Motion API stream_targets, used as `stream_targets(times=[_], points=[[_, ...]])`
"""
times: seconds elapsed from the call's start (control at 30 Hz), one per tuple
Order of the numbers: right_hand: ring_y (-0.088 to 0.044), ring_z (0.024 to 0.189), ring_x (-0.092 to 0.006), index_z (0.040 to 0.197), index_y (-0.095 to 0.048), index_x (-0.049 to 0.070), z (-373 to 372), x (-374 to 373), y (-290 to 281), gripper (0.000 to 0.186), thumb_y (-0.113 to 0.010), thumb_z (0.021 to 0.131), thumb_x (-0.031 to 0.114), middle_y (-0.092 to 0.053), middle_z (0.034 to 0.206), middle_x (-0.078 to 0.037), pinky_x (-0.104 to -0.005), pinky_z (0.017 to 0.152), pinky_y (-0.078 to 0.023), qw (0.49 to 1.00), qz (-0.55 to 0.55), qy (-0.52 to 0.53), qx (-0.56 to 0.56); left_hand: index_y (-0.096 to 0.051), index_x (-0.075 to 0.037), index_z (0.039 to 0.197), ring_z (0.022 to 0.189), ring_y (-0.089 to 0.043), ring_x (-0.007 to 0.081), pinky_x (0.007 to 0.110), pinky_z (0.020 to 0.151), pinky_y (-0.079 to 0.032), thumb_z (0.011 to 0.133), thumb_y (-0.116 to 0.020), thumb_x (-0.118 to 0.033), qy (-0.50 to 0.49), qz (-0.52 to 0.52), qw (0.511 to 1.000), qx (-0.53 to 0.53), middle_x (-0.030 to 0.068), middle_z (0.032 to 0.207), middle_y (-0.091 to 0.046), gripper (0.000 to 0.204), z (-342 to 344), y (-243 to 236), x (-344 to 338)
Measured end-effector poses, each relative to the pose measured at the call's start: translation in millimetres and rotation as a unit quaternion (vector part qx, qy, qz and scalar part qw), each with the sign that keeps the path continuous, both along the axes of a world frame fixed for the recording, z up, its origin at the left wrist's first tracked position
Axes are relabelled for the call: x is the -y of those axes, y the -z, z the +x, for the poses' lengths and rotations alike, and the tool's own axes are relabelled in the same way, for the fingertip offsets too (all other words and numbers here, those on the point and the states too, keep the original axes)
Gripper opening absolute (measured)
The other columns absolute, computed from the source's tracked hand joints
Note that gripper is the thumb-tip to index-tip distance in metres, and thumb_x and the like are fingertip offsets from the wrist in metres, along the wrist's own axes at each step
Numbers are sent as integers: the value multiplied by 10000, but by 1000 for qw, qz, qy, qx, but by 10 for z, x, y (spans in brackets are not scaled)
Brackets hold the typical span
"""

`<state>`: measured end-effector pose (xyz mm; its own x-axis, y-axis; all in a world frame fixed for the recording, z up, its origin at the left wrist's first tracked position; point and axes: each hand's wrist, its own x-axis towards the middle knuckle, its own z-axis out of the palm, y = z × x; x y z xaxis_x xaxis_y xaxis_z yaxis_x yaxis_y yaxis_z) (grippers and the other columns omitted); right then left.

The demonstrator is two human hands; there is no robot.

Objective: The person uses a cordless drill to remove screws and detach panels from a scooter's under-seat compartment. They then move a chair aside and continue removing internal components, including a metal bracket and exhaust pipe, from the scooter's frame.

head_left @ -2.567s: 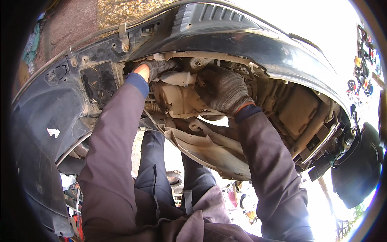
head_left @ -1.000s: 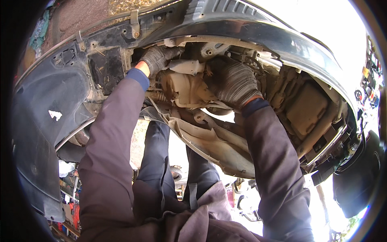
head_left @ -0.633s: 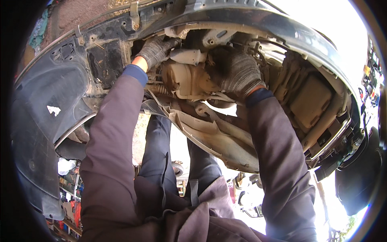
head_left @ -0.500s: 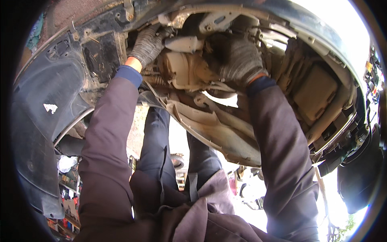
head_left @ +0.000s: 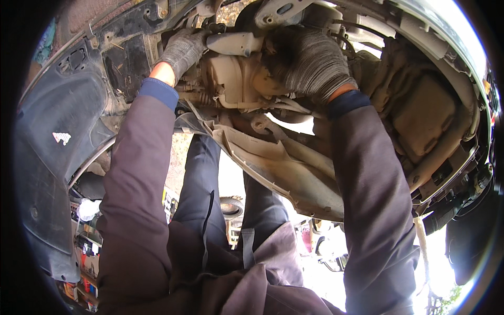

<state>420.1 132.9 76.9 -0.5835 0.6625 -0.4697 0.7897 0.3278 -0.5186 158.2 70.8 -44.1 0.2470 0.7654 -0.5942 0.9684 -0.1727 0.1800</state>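
Note:
Both my hands, in grey knitted gloves, reach up into the dirty underside of a vehicle. My left hand (head_left: 185, 51) is closed beside a pale tapered metal part (head_left: 235, 44); whatever is in its fingers is hidden. A dust-coated rounded housing (head_left: 226, 79) sits between my hands. My right hand (head_left: 310, 63), its glove blackened over the fingers, curls against the housing's right side. Its fingertips are out of sight, and I cannot make out what they grip. Just above it is a metal bracket (head_left: 281, 11) with an oval hole.
A large dusty panel (head_left: 273, 168) hangs loose-edged below the housing. Black plastic liner (head_left: 63, 136) fills the left side. A pan-shaped part (head_left: 424, 118) and a pipe lie at the right. My legs (head_left: 197, 178) stand below, with a tire (head_left: 231, 207) on the ground beyond.
My left hand has shifted slightly left and down, away from the upper parts. My right hand stays at the housing, its wrist slightly farther right. The view has shifted a little.

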Motion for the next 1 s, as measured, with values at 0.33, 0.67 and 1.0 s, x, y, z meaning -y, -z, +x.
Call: stream_targets(times=[0.33,0.67,1.0], points=[[-648,894,-356,1072,-653,115,-22,-19,-40,379,-674,771,344,-676,947,-164,-448,780,-525,1000,-6,-13,24,-634,-35,1115,929,-582,171,282,853,-444,901,-578,-146,-696,32,579,424,64,1022,-653,247,407,-123,214],[-639,957,-341,1120,-640,146,-17,-28,-49,397,-622,787,360,-658,1056,-159,-460,824,-520,1000,0,-7,6,-655,4,1091,885,-595,186,329,812,-467,866,-637,-134,-648,29,696,306,54,989,-668,264,405,-267,22],[-640,930,-335,1082,-642,121,-40,-11,-49,345,-625,818,342,-650,1055,-136,-445,796,-520,1000,26,-18,-4,-652,17,984,668,-532,89,240,632,-450,882,-607,-83,-731,130,524,417,22,864,-640,150,288,-364,352]])
